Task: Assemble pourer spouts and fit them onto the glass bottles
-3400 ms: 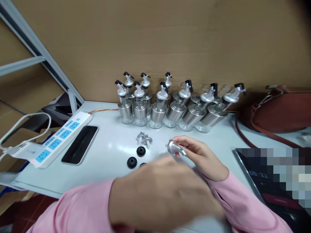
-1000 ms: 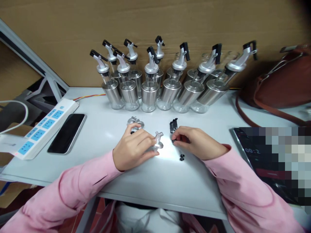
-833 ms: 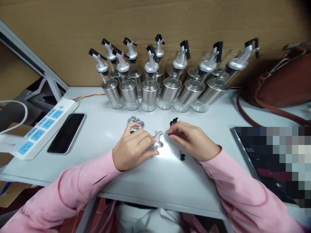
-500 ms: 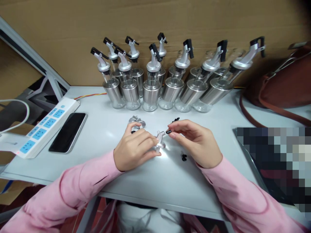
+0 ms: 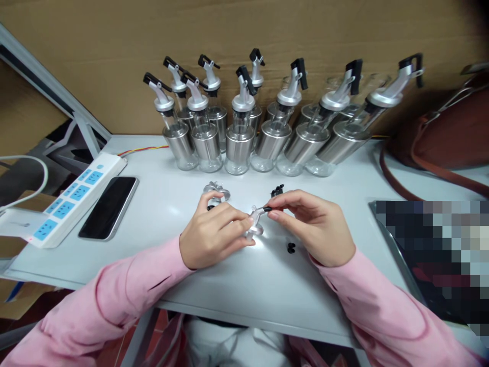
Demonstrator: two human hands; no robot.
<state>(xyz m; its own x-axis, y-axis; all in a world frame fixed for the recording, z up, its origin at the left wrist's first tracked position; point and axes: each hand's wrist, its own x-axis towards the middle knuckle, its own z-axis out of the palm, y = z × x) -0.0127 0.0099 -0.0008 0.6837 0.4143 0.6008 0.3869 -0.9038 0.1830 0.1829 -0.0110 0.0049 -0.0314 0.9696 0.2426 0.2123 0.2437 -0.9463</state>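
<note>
Silver pourer head held just above the table, near its middle, between the two hands, spout angled toward the right. Left hand: grip closed on the body around the collar, thumb below, fingers above. Right hand: grip pinched nearly shut, thumb and forefinger on a small black tip that meets the spout's end. How far it is seated cannot be told.

Step in hand, as judged: pushing tip onto spout. Best done with the tip in line with the spout's slant, pressure straight along it, a slight twist if it binds. Left grip should brace the collar firmly so the head does not roll; fingers kept off the small hinge lug. A crooked push could fold the tip or flick it away, if it is soft rubber.

Nearby: black levers behind the right fingers, more black tips nearer the person, other pourer heads beyond the left hand.
</note>
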